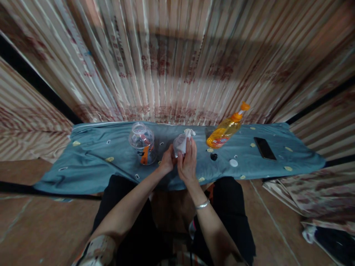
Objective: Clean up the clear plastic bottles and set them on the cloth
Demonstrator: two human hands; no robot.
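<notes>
Over the front middle of the cloth-covered table, my left hand [168, 161] is closed around the near left side of a small clear plastic container [178, 143]. My right hand [188, 162] presses a crumpled white tissue [189, 132] against the container's right side, fingers bent around it. Part of the container is hidden by the tissue and fingers. To the left stands a larger clear plastic jar [146, 137] with an orange and black label. On the right is a pump bottle [224, 130] of yellow liquid with an orange top, appearing tilted in this wide view.
A small black round piece [213, 157] and a white disc [233, 163] lie right of my hands. Farther right rests a dark phone [264, 148]. The blue patterned tablecloth [94, 166] covers the table. Striped curtains [172, 74] hang behind, with dark frame bars [318, 99] at the sides.
</notes>
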